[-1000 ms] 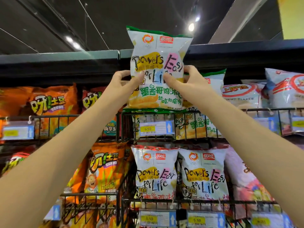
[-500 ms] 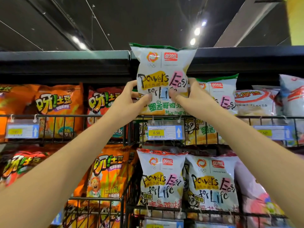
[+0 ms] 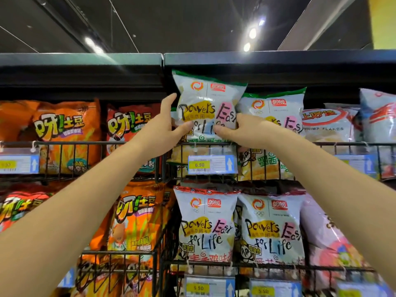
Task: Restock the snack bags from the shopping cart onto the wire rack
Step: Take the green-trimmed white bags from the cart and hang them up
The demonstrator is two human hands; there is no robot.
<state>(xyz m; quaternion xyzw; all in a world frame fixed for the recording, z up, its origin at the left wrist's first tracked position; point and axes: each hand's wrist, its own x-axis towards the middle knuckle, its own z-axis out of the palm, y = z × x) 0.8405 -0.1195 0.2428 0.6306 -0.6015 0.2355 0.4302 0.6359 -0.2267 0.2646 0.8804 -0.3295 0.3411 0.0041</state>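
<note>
Both hands are gripping one white green-topped snack bag (image 3: 206, 99): the left hand (image 3: 159, 130) is pinching its left edge, the right hand (image 3: 243, 129) its right. The bag's lower part is sitting behind the wire rack (image 3: 205, 144) rail just beneath the hands, above a price tag (image 3: 212, 165).

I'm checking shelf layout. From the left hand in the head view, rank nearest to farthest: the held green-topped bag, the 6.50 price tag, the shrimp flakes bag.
1. Green-topped bag: in the left hand.
2. 6.50 price tag: just below, to the right.
3. Shrimp flakes bag: far right, same rack.
</note>
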